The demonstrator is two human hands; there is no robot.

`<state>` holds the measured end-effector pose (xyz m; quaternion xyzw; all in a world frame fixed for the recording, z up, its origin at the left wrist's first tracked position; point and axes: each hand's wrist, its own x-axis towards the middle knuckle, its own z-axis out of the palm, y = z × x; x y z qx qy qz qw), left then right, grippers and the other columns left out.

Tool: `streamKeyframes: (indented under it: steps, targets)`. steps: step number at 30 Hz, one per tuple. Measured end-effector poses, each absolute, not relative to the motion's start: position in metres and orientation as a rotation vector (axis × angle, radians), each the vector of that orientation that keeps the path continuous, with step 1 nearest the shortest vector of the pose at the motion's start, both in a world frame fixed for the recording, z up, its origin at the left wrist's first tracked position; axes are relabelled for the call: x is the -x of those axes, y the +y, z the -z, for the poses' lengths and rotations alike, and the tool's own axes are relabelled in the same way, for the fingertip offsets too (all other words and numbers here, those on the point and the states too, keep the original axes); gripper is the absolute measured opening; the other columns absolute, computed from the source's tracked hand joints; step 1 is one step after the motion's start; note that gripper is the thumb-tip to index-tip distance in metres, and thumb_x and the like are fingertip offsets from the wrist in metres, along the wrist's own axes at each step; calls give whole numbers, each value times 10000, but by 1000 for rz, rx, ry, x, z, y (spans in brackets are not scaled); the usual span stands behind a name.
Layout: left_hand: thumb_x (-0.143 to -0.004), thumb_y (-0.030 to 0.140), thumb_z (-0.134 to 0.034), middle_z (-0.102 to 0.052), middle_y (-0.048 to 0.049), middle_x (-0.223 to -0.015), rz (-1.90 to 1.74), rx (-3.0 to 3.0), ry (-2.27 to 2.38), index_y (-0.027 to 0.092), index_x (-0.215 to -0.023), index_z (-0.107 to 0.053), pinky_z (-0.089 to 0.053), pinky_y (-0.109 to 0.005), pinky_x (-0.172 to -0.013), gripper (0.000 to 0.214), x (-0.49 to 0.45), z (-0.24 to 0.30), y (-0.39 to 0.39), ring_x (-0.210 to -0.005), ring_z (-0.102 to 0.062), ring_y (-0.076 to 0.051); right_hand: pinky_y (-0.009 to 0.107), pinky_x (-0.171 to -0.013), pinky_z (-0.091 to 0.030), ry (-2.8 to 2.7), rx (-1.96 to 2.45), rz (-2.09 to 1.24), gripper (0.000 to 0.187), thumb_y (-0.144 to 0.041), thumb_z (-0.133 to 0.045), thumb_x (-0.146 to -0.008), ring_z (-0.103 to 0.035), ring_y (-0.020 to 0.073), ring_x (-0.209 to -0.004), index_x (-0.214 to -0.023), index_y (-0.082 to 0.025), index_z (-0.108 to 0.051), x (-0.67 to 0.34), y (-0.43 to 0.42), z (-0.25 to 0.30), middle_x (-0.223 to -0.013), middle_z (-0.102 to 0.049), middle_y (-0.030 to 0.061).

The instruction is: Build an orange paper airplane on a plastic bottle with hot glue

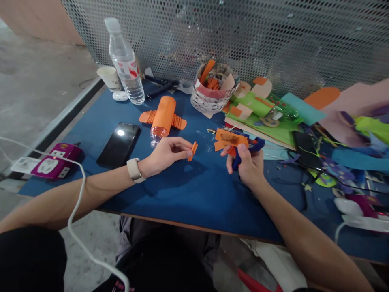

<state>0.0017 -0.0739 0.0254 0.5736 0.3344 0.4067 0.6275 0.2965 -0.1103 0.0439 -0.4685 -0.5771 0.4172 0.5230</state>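
My left hand [165, 156] pinches a small folded orange paper strip [193, 151] between thumb and fingers, above the blue table. In my right hand [249, 162] is a blue glue gun [255, 145], its metal tip pointing left. An orange piece of paper [231, 138] with dark stains covers part of the gun's body. Just beyond my left hand lies a clear plastic bottle wrapped in orange paper [164, 115], with a pleated orange paper piece sticking out on each side. The folded strip and the glue gun are apart.
A black phone [119, 145] and a purple power socket [57, 160] lie left. A water bottle [126, 65] and paper cup [108, 78] stand at the back left. A woven basket [212, 95] holds orange scraps. Coloured paper [258, 121] fills the right. A white cable [79, 194] crosses my left arm.
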Motion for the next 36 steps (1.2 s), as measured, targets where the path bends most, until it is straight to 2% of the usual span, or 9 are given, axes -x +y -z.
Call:
streamKeyframes:
  steps: [7,13,18,26,31,36]
  targets:
    - [-864,404,-1117,-922,-69,-985,-965,-1223,760,203,-1041,-939,-737,-316,-877,321,-1,-22,-73,-888,-861,-180,383,-391,-482,-1457,1122,-1028,630,-900,-763,-1086,-590,151,-409,-963,-283,-741,-296,-115,-44,-967,-853,58]
    - [-796,437,-1185,-908,-50,-955,-1060,-1087,714,190,-1028,-935,-737,-290,-861,420,-3,-19,-71,-838,-837,-150,346,-419,-451,-1524,978,-1037,638,-878,-789,-1091,-617,135,-433,-964,-252,-785,-300,-109,-38,-962,-852,75]
    - [-780,447,-1201,-892,-44,-913,-1132,-1016,725,176,-1024,-932,-703,-263,-787,454,-5,-24,-76,-777,-803,-127,307,-424,-448,-1587,925,-1088,632,-840,-770,-1129,-611,119,-426,-941,-237,-783,-303,-106,-30,-899,-838,68]
    - [-731,430,-1228,-893,-32,-934,-1125,-941,750,177,-1039,-929,-725,-254,-792,499,-6,-25,-78,-790,-823,-121,301,-431,-436,-1588,977,-1143,670,-871,-736,-1133,-596,117,-419,-911,-239,-755,-300,-109,-30,-851,-827,61]
    - [-771,428,-1203,-894,-43,-965,-1090,-998,754,172,-1064,-914,-735,-276,-811,484,-3,-24,-77,-822,-829,-135,323,-456,-454,-1639,1074,-1119,720,-929,-731,-1098,-584,112,-422,-905,-235,-745,-309,-104,-47,-888,-834,75]
    - [-789,401,-1180,-884,-46,-945,-1062,-1052,782,169,-1065,-904,-732,-295,-824,454,-3,-25,-79,-831,-823,-145,323,-525,-497,-1746,1444,-905,841,-1017,-759,-1006,-631,124,-489,-896,-184,-771,-352,-93,-73,-818,-792,109]
